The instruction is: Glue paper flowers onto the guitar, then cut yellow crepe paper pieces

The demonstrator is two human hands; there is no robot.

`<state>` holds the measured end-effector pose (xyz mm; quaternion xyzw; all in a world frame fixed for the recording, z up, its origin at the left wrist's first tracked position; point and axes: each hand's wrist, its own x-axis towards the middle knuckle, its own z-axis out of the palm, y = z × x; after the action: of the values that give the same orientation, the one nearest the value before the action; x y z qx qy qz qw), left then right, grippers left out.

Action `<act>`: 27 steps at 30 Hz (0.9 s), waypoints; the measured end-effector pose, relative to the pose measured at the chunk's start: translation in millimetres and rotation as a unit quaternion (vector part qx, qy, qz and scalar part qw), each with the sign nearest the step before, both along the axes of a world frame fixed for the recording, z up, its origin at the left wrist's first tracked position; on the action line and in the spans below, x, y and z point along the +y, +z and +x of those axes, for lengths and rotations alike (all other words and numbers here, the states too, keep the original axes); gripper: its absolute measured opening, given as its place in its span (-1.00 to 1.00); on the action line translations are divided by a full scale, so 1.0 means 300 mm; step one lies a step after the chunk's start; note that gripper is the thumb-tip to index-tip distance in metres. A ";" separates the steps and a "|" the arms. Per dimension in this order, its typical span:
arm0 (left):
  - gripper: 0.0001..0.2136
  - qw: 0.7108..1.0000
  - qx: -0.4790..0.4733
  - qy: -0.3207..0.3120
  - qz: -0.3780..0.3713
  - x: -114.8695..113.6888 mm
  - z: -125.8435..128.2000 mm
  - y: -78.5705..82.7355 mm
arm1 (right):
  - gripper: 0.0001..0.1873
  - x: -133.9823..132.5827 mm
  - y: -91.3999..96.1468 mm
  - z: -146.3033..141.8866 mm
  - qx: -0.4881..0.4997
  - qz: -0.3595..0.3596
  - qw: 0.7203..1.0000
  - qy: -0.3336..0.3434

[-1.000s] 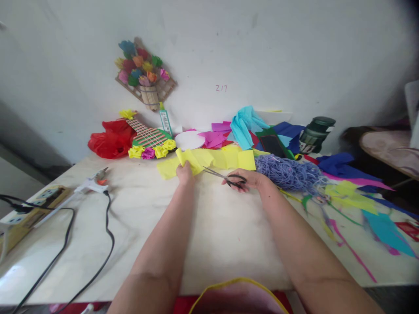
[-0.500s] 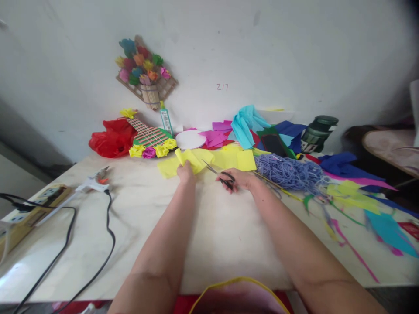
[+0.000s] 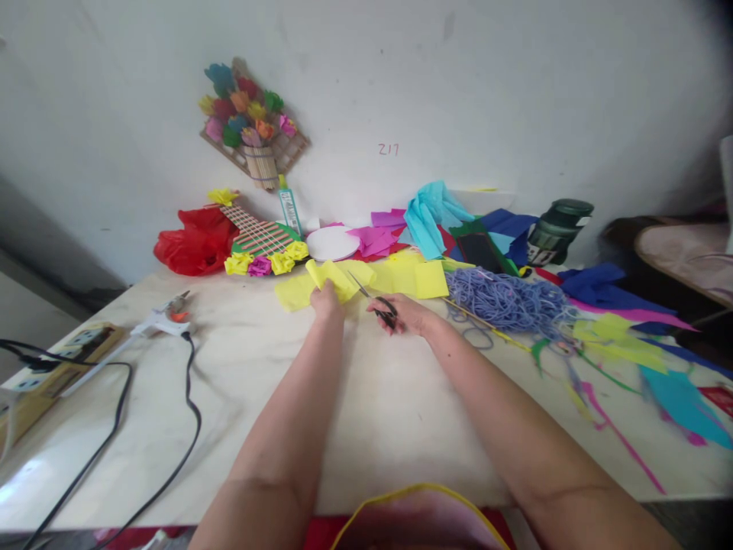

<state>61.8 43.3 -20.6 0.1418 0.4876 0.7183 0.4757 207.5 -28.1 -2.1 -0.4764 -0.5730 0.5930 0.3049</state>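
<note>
My left hand (image 3: 326, 296) is closed on the edge of yellow crepe paper (image 3: 295, 292), part of which is folded up over the fingers. To its right, my right hand (image 3: 395, 309) grips black-handled scissors (image 3: 385, 309) by the loops. The blades point up and left, with their tips over the yellow paper. Whether the blades are parted I cannot tell. More yellow paper (image 3: 421, 279) lies flat just beyond my right hand.
A tangle of blue-violet yarn (image 3: 507, 302) lies right of my hands, with coloured paper scraps (image 3: 687, 405) beyond. At the left are a glue gun (image 3: 166, 321) with its cord and a power strip (image 3: 74, 355). A decorated green guitar shape (image 3: 263, 237) and a dark green jar (image 3: 560, 231) stand by the wall.
My right hand and the scissors have moved a little to the left, bringing the blade tips over the yellow paper. My left hand stays almost where it was, still holding the paper.
</note>
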 end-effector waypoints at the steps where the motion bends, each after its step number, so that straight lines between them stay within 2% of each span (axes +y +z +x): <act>1: -0.94 1.000 0.000 0.002 -0.003 -0.001 0.001 0.001 | -0.62 -0.001 0.001 -0.001 0.001 -0.004 1.000 -0.004; 27: -0.94 1.000 -0.014 -0.002 -0.016 0.004 0.004 -0.008 | -0.59 0.000 -0.011 -0.016 0.042 -0.019 0.999 -0.025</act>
<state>63.1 44.5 -23.1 0.1253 0.4921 0.7113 0.4861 202.9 -28.0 -5.6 -0.4714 -0.5362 0.6155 0.3339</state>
